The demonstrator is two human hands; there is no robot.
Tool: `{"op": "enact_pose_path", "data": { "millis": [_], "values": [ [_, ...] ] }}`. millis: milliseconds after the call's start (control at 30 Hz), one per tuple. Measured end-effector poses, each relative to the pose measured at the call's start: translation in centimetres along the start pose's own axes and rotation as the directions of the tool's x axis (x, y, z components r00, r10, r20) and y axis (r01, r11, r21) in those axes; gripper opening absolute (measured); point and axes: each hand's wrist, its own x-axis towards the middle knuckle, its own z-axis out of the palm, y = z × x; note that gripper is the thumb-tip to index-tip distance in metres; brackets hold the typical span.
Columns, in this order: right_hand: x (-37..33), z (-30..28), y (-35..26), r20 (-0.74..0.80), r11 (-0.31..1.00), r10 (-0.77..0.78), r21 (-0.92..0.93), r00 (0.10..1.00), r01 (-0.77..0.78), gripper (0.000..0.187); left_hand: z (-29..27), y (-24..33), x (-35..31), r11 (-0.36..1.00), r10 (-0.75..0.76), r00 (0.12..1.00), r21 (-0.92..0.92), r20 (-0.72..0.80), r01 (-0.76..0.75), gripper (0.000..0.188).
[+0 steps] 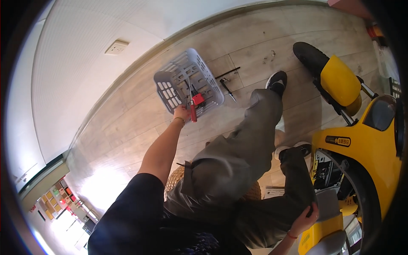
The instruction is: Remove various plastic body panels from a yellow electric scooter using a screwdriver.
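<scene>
My left hand (182, 112) is at the near edge of a grey plastic basket (216, 91), its fingers bent together. What they grip is partly hidden. Just beside the fingers a red-handled screwdriver (193, 111) leans on the basket's rim with its shaft inside. A red and black tool (198, 99) lies in the basket next to it. My right hand (304, 220) rests low by my knee, fingers loosely extended against the grey part above a yellow panel (321, 236) of the scooter. Nothing shows in it.
A yellow scooter (359, 140) with an opened body section stands at the right, its front wheel (310, 57) farther off. Thin black tools (228, 88) lie on the wood-look floor right of the basket. I sit on a woven stool (173, 180). A white wall (85, 63) runs along the left.
</scene>
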Motion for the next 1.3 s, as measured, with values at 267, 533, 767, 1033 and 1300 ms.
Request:
{"op": "enact_pose_path", "data": {
  "millis": [267, 533, 767, 1033, 1300],
  "values": [
    [0.1, -2.7, 2.1, 0.014, 0.977, -0.007, -0.211, 1.0, 0.01, 0.015, 9.1, 8.3, -4.7, 0.965, -0.18, 0.934, -0.127, 0.31, 0.229, 0.015],
    [0.4, -1.2, 0.9, 0.028, 0.984, -0.063, -0.166, 0.998, 0.066, 0.015, 7.2, 7.1, -2.5, 0.684, -0.254, 0.839, -0.524, 0.481, 0.507, 0.038],
    [-0.5, -2.9, 2.6, -0.012, 0.971, -0.021, -0.24, 1.0, 0.017, 0.013, 10.6, 16.1, -7.8, 0.954, -0.274, 0.948, -0.078, 0.163, 0.29, 0.078],
    [-0.1, -2.1, 1.4, 0.015, 0.976, -0.038, -0.213, 0.999, 0.041, 0.013, 13.7, 18.0, -2.3, 0.865, -0.189, 0.928, -0.393, 0.32, 0.312, 0.021],
    [0.8, -2.9, -0.1, -0.095, 0.987, -0.049, -0.16, 0.994, 0.033, 0.014, 6.4, 23.0, -10.8, 0.28, 0.003, 0.802, -0.77, 0.597, 0.573, 0.011]
  ]
}}
